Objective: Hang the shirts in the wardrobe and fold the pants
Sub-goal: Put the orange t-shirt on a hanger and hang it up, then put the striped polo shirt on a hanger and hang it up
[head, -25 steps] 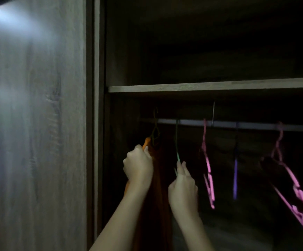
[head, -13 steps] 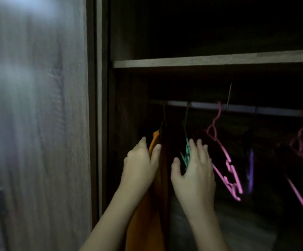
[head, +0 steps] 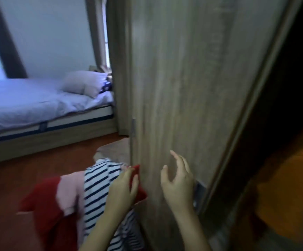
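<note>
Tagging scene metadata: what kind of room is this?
Almost certainly a home bedroom: a made bed with a pillow, a wooden wardrobe door, and a pile of clothes beside it.

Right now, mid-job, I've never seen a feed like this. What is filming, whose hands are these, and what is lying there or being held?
No machine here: a person wears one wide-angle camera on the head, looking forward and down, so this single picture is their own view. The left hand reaches low beside the wardrobe door, where a striped shirt, a pink garment and a red garment lie heaped. It is at red cloth; blur hides whether it grips. The right hand is open and empty in front of the door. A bed stands behind.
</note>
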The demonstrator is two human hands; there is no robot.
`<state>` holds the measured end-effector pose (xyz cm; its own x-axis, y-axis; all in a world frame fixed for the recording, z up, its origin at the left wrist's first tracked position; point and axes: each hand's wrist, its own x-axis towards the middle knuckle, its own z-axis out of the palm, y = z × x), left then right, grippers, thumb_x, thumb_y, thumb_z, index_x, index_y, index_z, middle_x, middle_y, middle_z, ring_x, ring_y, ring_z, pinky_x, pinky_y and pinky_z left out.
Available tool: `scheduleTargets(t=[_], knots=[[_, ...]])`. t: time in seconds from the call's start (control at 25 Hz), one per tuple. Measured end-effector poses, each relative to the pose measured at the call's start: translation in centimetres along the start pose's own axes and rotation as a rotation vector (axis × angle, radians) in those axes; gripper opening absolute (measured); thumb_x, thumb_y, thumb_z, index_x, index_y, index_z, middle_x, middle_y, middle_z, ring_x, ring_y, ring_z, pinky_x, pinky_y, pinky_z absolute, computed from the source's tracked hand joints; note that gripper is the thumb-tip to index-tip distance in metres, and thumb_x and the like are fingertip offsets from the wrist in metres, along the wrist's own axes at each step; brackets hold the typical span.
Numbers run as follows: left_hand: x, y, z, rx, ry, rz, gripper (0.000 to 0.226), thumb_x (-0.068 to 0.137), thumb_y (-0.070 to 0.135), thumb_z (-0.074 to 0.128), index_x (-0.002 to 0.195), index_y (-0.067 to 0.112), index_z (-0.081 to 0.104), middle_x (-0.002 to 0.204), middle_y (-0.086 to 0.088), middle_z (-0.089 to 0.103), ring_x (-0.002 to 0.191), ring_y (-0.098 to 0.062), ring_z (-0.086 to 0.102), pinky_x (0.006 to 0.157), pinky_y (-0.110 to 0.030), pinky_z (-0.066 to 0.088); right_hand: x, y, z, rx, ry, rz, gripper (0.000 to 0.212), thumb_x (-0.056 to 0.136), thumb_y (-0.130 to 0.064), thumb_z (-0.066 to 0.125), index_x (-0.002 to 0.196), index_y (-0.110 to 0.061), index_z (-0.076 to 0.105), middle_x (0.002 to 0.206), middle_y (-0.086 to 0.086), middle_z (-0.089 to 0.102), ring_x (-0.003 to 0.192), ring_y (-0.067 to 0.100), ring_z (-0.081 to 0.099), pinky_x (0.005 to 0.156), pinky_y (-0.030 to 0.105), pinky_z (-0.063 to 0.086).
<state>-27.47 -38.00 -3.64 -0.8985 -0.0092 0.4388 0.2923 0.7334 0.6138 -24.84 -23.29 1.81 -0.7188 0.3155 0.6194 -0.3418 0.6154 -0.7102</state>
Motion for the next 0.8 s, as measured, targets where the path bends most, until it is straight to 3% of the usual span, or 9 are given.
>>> scheduleTargets(t=[0.12, 0.24, 0.36, 0.48, 0.6, 0.68, 0.8], knots=[[-0.1, -8.7, -4.0, 0.023, 0.042, -0.097, 0.052, 0.086, 0.039, 0.037, 0.111, 0.003, 0.065, 0.111, -0.015, 0.068, 0.101, -0.028, 0.065, 0.087, -0.021, 0.038, -1.9, 0.2, 6.4, -0.009, -0.22, 0.065, 0.052, 0.082, -0.038, 0.045, 0.119, -0.004, 0.06, 0.116, 0.014, 0.064, 0.107, 0.026, 0.061, 0.09, 0.014, 0.034], [0.4, -16.7, -7.6, 0.148, 0.073, -0.265, 0.047, 0.094, 0.032, 0.04, 0.131, 0.005, 0.052, 0.141, -0.013, 0.047, 0.132, -0.026, 0.042, 0.104, -0.031, 0.034, -3.9, 0.6, 11.9, -0.017, -0.497, 0.196, 0.042, 0.091, -0.028, 0.053, 0.129, -0.011, 0.052, 0.13, 0.008, 0.056, 0.117, 0.019, 0.053, 0.096, 0.019, 0.036], [0.6, -22.5, -7.8, 0.35, -0.152, -0.276, 0.066, 0.094, 0.05, 0.016, 0.146, 0.011, 0.03, 0.156, -0.006, 0.022, 0.145, -0.025, 0.016, 0.112, -0.041, 0.025, -5.3, 1.3, 17.5, -0.069, -0.641, 0.2, 0.049, 0.091, -0.032, 0.051, 0.134, -0.011, 0.045, 0.142, 0.006, 0.043, 0.13, 0.02, 0.041, 0.108, 0.032, 0.034], [0.3, -25.6, -6.8, 0.498, -0.299, -0.24, 0.072, 0.098, 0.047, 0.001, 0.134, 0.009, 0.05, 0.142, -0.009, 0.047, 0.129, -0.03, 0.047, 0.093, -0.047, 0.047, -5.7, 1.0, 23.0, -0.236, -0.62, 0.199, 0.051, 0.087, -0.045, 0.049, 0.127, -0.013, 0.05, 0.136, 0.009, 0.047, 0.13, 0.025, 0.039, 0.11, 0.037, 0.031], [0.0, -25.8, -6.3, 0.506, -0.294, -0.23, 0.058, 0.099, 0.037, 0.015, 0.128, 0.007, 0.055, 0.135, -0.01, 0.054, 0.124, -0.028, 0.052, 0.085, -0.047, 0.051, -6.0, -0.8, 26.9, -0.524, -0.542, 0.154, 0.055, 0.084, -0.058, 0.049, 0.116, -0.013, 0.056, 0.12, 0.008, 0.053, 0.116, 0.028, 0.046, 0.096, 0.042, 0.041], [0.2, -25.7, -6.2, 0.521, -0.272, -0.186, 0.054, 0.094, 0.036, 0.025, 0.13, 0.007, 0.055, 0.137, -0.01, 0.053, 0.129, -0.025, 0.04, 0.087, -0.047, 0.051, -5.7, -1.3, 28.3, -0.575, -0.55, 0.151, 0.042, 0.09, -0.047, 0.047, 0.108, -0.012, 0.059, 0.114, 0.007, 0.056, 0.11, 0.027, 0.049, 0.089, 0.039, 0.041], [0.3, -26.0, -6.6, 0.519, -0.29, -0.217, 0.064, 0.1, 0.038, 0.009, 0.131, 0.006, 0.054, 0.138, -0.011, 0.052, 0.131, -0.022, 0.031, 0.09, -0.047, 0.049, -4.2, -1.0, 27.6, -0.567, -0.46, 0.177, 0.022, 0.096, -0.017, 0.04, 0.09, -0.01, 0.06, 0.104, 0.01, 0.062, 0.099, 0.024, 0.053, 0.086, 0.033, 0.041]])
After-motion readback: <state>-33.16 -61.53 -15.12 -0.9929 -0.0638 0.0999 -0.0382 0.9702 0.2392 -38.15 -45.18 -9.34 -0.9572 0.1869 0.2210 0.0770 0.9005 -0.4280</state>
